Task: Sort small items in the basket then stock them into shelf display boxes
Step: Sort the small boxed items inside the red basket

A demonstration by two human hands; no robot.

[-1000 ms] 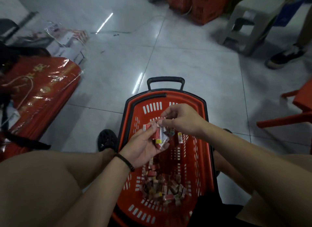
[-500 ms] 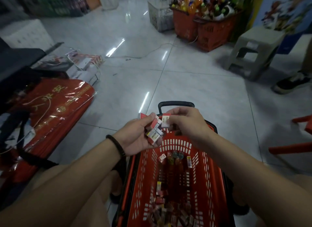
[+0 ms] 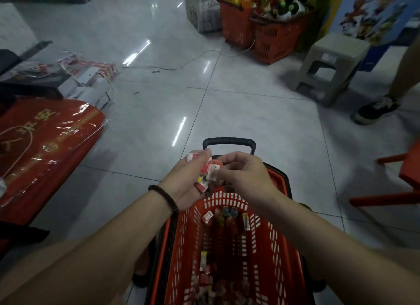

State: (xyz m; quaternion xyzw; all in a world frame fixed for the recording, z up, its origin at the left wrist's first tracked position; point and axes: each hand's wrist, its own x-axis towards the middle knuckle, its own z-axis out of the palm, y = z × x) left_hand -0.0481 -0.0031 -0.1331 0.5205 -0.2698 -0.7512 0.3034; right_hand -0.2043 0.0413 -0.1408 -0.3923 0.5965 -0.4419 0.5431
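One red slotted plastic basket [image 3: 279,248] stands nearest. Loose packets [image 3: 204,279] are heaped on its bottom, too blurred to count. Two hands meet over its far rim: the left hand [image 3: 186,182] has its fingers curled round the held packets [image 3: 209,168], roughly five small red-and-white cartons, and the right hand [image 3: 245,175] pinches one at that cluster's edge. One black handle [image 3: 228,142] rises beyond. Glossy tiled floor [image 3: 250,114] lies open ahead, with one grey stool [image 3: 329,61] and two bottle baskets [image 3: 275,39] well apart.
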